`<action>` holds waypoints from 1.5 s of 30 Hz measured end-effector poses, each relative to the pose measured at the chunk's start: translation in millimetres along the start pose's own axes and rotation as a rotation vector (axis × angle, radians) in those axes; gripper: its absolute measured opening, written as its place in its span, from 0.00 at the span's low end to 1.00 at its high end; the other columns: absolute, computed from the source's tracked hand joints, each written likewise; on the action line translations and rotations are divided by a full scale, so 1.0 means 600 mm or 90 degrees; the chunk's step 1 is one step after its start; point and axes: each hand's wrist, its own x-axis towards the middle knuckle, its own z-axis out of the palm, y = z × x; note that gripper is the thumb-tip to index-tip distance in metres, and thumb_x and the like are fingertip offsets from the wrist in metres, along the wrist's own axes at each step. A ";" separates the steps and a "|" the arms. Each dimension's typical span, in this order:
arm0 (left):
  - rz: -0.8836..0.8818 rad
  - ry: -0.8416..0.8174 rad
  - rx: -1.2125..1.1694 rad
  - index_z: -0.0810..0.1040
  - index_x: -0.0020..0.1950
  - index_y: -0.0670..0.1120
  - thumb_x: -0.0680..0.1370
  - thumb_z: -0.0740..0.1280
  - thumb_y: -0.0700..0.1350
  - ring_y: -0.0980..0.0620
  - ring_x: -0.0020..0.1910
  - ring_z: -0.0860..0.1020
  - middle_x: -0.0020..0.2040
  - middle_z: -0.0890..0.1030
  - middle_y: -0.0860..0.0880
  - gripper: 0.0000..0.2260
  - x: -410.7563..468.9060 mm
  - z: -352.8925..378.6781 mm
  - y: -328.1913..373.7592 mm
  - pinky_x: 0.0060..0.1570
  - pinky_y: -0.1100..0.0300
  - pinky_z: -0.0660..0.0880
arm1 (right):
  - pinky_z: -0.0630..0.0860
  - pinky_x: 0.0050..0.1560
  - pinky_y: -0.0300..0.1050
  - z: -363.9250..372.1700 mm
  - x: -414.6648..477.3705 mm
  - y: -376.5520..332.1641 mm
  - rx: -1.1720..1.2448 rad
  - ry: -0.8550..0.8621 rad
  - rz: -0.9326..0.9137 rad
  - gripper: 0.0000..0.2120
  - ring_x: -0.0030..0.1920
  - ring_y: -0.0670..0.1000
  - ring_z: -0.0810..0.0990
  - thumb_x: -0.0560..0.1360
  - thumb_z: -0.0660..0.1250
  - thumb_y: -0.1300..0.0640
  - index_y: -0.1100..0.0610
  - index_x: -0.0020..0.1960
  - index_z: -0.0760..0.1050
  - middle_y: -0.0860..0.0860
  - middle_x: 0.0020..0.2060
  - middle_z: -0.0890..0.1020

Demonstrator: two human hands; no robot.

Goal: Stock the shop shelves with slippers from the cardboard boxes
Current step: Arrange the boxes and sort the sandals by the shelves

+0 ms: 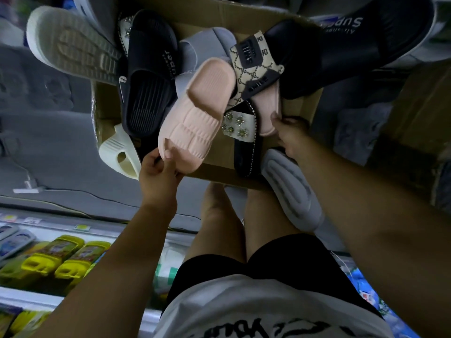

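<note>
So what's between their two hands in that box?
In the head view, a black slipper with a jewelled white strap lies between the left hand, which pinches a pink slipper, and the right hand, which grips a second pink slipper.

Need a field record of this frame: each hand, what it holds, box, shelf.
left hand: pinches the near end of the pink slipper, raised over the box
right hand: grips the second pink slipper, lying in the box
box: cardboard, open, piled with assorted loose slippers
grey slipper: under the right forearm, at the box's near edge
shelf: lower left, holds yellow slippers
</note>
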 end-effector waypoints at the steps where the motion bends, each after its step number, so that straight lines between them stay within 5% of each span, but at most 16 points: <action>1: -0.005 0.001 -0.005 0.75 0.66 0.45 0.83 0.67 0.47 0.50 0.59 0.82 0.55 0.83 0.53 0.13 0.001 -0.002 -0.001 0.56 0.54 0.82 | 0.79 0.61 0.52 -0.002 -0.002 0.004 0.005 -0.010 0.004 0.24 0.55 0.53 0.79 0.78 0.71 0.44 0.61 0.64 0.76 0.55 0.56 0.81; 8: -0.027 -0.010 -0.046 0.74 0.69 0.42 0.82 0.67 0.48 0.46 0.62 0.82 0.61 0.83 0.47 0.17 -0.006 -0.009 -0.010 0.61 0.46 0.80 | 0.83 0.40 0.41 -0.024 -0.053 -0.008 0.091 -0.098 0.025 0.25 0.63 0.58 0.79 0.82 0.66 0.50 0.63 0.73 0.67 0.59 0.67 0.76; 19: -0.028 -0.012 -0.097 0.74 0.68 0.42 0.83 0.67 0.45 0.45 0.62 0.80 0.62 0.81 0.45 0.16 -0.030 -0.021 0.008 0.58 0.48 0.81 | 0.83 0.34 0.43 -0.040 -0.183 -0.015 0.108 -0.071 0.038 0.25 0.62 0.59 0.79 0.81 0.68 0.50 0.60 0.73 0.66 0.58 0.67 0.76; 25: -0.022 -0.040 -0.139 0.73 0.67 0.39 0.82 0.69 0.44 0.44 0.61 0.80 0.59 0.80 0.43 0.16 -0.035 -0.051 0.044 0.52 0.51 0.82 | 0.83 0.49 0.53 -0.046 -0.266 0.024 0.050 -0.039 -0.013 0.21 0.60 0.60 0.79 0.81 0.67 0.50 0.62 0.67 0.71 0.57 0.61 0.76; 29: -0.028 -0.087 -0.158 0.72 0.71 0.39 0.81 0.70 0.44 0.43 0.63 0.80 0.64 0.80 0.42 0.20 -0.024 -0.086 0.079 0.56 0.45 0.81 | 0.80 0.59 0.62 -0.036 -0.321 0.053 -0.060 0.033 -0.095 0.16 0.59 0.59 0.79 0.81 0.66 0.46 0.54 0.63 0.75 0.54 0.57 0.79; 34: -0.028 -0.144 -0.184 0.74 0.70 0.40 0.82 0.68 0.42 0.44 0.64 0.80 0.66 0.80 0.43 0.16 -0.012 -0.124 0.134 0.52 0.52 0.82 | 0.71 0.61 0.44 -0.021 -0.400 0.043 -0.112 0.043 -0.234 0.17 0.63 0.50 0.75 0.85 0.59 0.47 0.50 0.70 0.73 0.47 0.60 0.77; 38: -0.024 -0.164 -0.205 0.77 0.61 0.46 0.83 0.67 0.43 0.46 0.56 0.81 0.61 0.82 0.44 0.08 -0.001 -0.154 0.175 0.54 0.50 0.80 | 0.72 0.61 0.46 -0.012 -0.441 0.009 -0.143 0.013 -0.344 0.18 0.65 0.51 0.74 0.85 0.58 0.48 0.53 0.72 0.72 0.50 0.64 0.77; 43: 0.006 -0.194 -0.221 0.78 0.59 0.48 0.83 0.66 0.49 0.44 0.53 0.77 0.55 0.81 0.43 0.07 0.004 -0.182 0.218 0.57 0.49 0.78 | 0.68 0.47 0.38 -0.008 -0.479 -0.038 -0.223 0.028 -0.468 0.14 0.57 0.52 0.75 0.86 0.55 0.55 0.57 0.65 0.75 0.53 0.57 0.78; 45: 0.033 -0.211 -0.225 0.77 0.59 0.48 0.84 0.65 0.49 0.44 0.51 0.78 0.54 0.82 0.44 0.08 0.002 -0.186 0.229 0.54 0.49 0.77 | 0.67 0.44 0.26 -0.009 -0.490 -0.057 -0.232 0.021 -0.485 0.14 0.55 0.49 0.74 0.86 0.56 0.56 0.56 0.63 0.78 0.51 0.55 0.78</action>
